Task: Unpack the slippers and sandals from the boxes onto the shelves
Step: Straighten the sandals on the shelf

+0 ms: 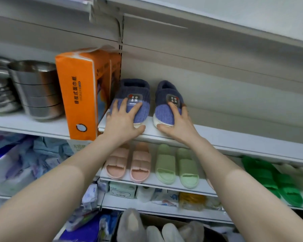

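Both blue knit slippers look light and soft over a stiffer pale sole, so I judge the toe the place to hold (the knit should give under fingers). My left hand (124,119) grips the toe of the left blue slipper (135,89), and my right hand (177,124) grips the toe of the right blue slipper (164,92). They stand side by side at the shelf's (234,137) front edge, toes toward me.

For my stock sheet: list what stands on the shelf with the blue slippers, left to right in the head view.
Stacked steel bowls → orange tissue pack → left blue slipper in the left hand → right blue slipper in the right hand.
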